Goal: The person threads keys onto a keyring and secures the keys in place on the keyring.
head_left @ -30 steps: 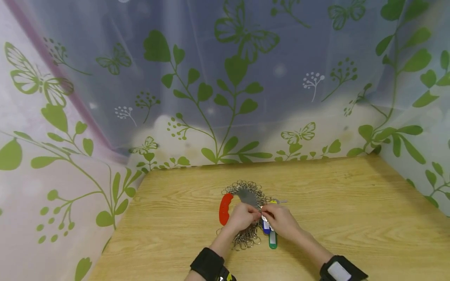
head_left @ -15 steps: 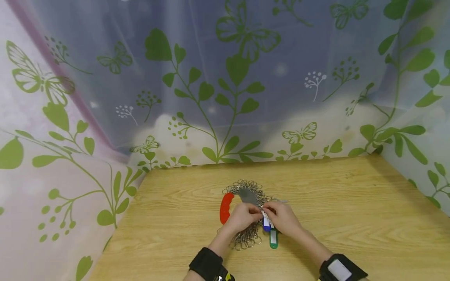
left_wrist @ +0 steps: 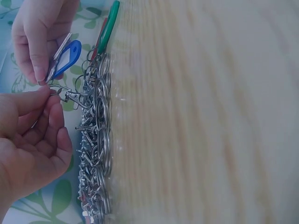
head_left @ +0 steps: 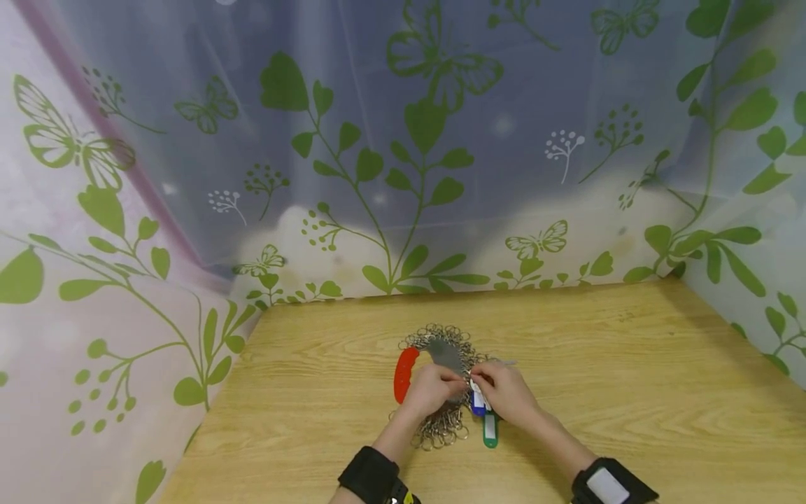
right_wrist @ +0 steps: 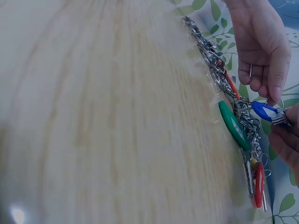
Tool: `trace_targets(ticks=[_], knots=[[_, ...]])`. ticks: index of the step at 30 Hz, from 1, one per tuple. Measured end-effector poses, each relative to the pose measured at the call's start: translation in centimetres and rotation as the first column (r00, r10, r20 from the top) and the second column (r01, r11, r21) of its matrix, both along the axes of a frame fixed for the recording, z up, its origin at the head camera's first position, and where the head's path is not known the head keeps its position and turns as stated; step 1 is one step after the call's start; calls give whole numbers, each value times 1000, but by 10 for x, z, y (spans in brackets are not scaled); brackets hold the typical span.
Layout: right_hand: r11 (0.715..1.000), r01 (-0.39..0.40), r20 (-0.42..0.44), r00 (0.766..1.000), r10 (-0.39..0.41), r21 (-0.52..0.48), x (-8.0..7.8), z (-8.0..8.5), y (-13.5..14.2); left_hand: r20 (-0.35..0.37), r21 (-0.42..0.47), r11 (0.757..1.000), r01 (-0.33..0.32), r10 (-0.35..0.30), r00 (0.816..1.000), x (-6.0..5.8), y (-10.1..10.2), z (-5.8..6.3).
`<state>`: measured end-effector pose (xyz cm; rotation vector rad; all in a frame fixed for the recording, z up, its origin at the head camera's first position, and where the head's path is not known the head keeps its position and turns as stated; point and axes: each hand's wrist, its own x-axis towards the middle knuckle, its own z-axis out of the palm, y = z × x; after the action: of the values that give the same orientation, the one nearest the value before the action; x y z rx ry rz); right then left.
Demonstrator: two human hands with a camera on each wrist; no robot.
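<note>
In the head view my left hand [head_left: 429,390] and right hand [head_left: 508,395] meet over a bunch of metal split rings and clasps [head_left: 441,425]. My left thumb and forefinger pinch a split ring [left_wrist: 56,91], which hangs from a swivel clasp [left_wrist: 74,97]. My right fingers pinch keys [left_wrist: 58,55] with a blue key tag [left_wrist: 68,59], close against that ring. Whether the keys are threaded on the ring is too small to tell. Beside the bunch lies a green key tag [right_wrist: 233,125]; a red key tag [right_wrist: 259,185] shows in the right wrist view.
A grey plate [head_left: 444,351] with a red finger-grooved handle [head_left: 403,376] lies amid the rings. The wooden table [head_left: 302,392] extends around them. Behind it and at the sides hangs a leaf-and-butterfly patterned curtain [head_left: 352,231].
Both hands stay nearly in place at the ring, with only small finger shifts. The yellow tag seen beside the right hand a second ago is now hidden in the head view.
</note>
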<state>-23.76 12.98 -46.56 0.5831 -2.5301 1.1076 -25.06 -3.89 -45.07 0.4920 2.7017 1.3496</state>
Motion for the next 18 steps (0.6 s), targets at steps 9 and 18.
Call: trace_targets(ticks=[9,18], knots=[[999,26,-15,1000,-26,26,2,-1,-3,-43,-29,998,-54,52,998,1,3,3],[996,-45,-68,996,50,76,4,-2,-1,-121,-89,994,-56,45,992,1,8,2]])
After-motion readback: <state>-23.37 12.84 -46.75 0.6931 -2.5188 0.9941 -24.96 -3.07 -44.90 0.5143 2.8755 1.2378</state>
